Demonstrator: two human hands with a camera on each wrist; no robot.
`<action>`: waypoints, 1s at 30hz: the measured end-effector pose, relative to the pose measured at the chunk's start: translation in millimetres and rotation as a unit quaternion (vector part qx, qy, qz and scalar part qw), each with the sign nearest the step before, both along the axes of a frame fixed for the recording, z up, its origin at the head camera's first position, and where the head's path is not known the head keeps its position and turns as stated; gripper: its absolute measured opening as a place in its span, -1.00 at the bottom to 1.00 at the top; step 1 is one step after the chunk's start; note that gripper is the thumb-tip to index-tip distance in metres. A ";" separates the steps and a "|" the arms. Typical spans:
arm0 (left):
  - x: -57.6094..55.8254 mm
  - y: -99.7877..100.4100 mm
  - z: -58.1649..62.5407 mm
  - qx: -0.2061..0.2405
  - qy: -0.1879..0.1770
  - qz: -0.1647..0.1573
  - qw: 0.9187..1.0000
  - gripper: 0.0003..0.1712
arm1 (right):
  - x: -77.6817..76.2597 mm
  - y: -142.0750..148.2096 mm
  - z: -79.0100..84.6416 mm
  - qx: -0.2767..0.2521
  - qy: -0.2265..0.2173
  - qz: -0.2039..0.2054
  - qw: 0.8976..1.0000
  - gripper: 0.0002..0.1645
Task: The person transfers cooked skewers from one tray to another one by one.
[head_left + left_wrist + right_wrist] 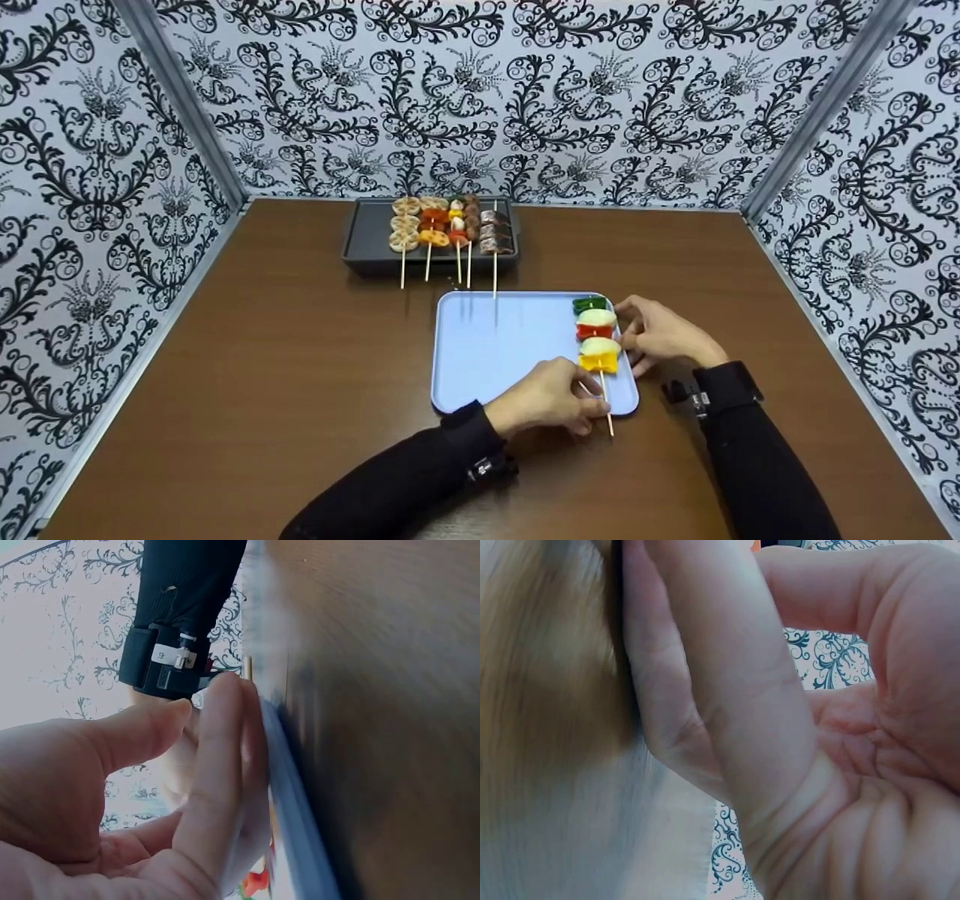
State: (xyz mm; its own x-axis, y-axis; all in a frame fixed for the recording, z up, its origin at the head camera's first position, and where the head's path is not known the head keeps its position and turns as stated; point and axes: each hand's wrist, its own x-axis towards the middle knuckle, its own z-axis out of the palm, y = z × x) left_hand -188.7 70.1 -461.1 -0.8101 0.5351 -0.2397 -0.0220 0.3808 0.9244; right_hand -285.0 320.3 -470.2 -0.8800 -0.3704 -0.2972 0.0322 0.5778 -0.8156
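Note:
A vegetable skewer with green, white, red and yellow pieces lies along the right side of a pale blue tray. Its wooden stick reaches past the near rim. My left hand is at that stick, one fingertip crossing over it. In the left wrist view, the left fingers extend low beside the tray edge, the thumb apart from them and the stick's tip just beyond. My right hand is beside the tray's right rim, fingertips close by the vegetables. The right wrist view shows its fingers extended low near the tabletop.
A dark grey grill pan stands at the back of the brown table. It holds several skewers, among them lotus root slices and fish pieces, their sticks overhanging its front edge. Patterned walls enclose the table's back and sides.

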 end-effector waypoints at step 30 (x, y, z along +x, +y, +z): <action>-20.4 -70.0 45.3 -0.205 0.413 0.073 0.884 -0.14 | -0.3 0.7 -1.5 -0.003 -0.010 -0.019 1.000 -0.28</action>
